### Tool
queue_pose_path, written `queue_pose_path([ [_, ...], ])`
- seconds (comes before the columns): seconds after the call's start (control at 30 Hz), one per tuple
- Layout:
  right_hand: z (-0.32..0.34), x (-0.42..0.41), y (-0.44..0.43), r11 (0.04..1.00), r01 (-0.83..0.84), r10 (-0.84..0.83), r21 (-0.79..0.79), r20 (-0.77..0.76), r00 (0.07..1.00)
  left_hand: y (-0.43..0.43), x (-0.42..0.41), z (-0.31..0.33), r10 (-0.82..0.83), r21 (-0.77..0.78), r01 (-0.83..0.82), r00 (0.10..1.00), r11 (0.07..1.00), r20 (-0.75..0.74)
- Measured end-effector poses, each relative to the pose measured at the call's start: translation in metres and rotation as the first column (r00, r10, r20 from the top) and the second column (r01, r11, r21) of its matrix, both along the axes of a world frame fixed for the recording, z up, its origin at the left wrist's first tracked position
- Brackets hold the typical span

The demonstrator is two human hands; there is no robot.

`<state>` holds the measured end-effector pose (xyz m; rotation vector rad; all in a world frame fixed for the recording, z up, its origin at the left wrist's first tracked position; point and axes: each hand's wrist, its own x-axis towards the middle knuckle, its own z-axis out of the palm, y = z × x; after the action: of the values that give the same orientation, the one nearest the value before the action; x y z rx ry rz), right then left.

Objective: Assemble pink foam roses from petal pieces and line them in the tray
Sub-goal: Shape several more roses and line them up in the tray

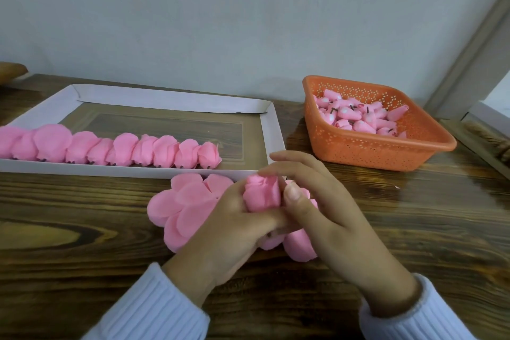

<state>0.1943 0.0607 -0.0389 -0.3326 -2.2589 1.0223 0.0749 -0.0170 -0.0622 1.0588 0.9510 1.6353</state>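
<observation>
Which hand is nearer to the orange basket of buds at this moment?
Right. The right hand lies just in front of the orange basket, slightly to its left; the left hand is farther left. Both hold the half-made rose.

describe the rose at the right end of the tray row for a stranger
Find the shallow white cardboard tray on the dark wooden table. A row of pink foam roses lines its near wall. The rightmost rose is smaller and tighter than its neighbours.

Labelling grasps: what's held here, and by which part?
A half-made pink foam rose: the left hand grips its lower part, and the right hand pinches its side and top.
</observation>
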Motion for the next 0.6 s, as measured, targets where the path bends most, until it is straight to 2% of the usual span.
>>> queue_pose_path([
  [0.07, 0.001, 0.000, -0.001, 1.000, 0.000, 0.000, -0.005, -0.019, 1.000, 0.001, 0.001, -0.001, 0.024, 0.000, -0.024, 0.999, 1.000, 0.045],
  [0.13, 0.000, -0.002, -0.004, 0.993, 0.010, -0.018, -0.118, -0.071, 0.997, 0.002, 0.001, -0.003, 0.183, 0.010, -0.183, 0.980, 0.983, -0.083],
  [0.2, -0.001, -0.004, -0.006, 0.950, 0.038, -0.070, -0.311, -0.092, 0.993, 0.002, 0.002, -0.006, 0.400, 0.131, -0.377, 0.872, 0.917, -0.283],
  [0.3, -0.003, -0.006, -0.007, 0.827, -0.032, 0.019, -0.561, -0.029, 0.999, 0.001, 0.004, -0.007, 0.514, 0.276, -0.436, 0.768, 0.856, -0.381],
  [0.37, -0.006, -0.007, -0.009, 0.786, -0.101, 0.134, -0.610, 0.009, 0.991, -0.001, 0.003, -0.009, 0.560, 0.246, -0.509, 0.678, 0.825, -0.477],
  [0.43, -0.009, -0.011, -0.014, 0.740, -0.142, 0.166, -0.658, -0.026, 0.986, -0.001, 0.002, -0.010, 0.584, 0.260, -0.541, 0.600, 0.800, -0.547],
  [0.5, -0.011, -0.013, -0.017, 0.727, -0.133, 0.151, -0.674, -0.033, 0.988, -0.001, 0.003, -0.010, 0.589, 0.303, -0.519, 0.577, 0.799, -0.565],
  [0.6, -0.012, -0.011, -0.016, 0.756, -0.095, 0.126, -0.647, 0.001, 0.992, 0.000, 0.003, -0.011, 0.604, 0.370, -0.484, 0.547, 0.793, -0.579],
])
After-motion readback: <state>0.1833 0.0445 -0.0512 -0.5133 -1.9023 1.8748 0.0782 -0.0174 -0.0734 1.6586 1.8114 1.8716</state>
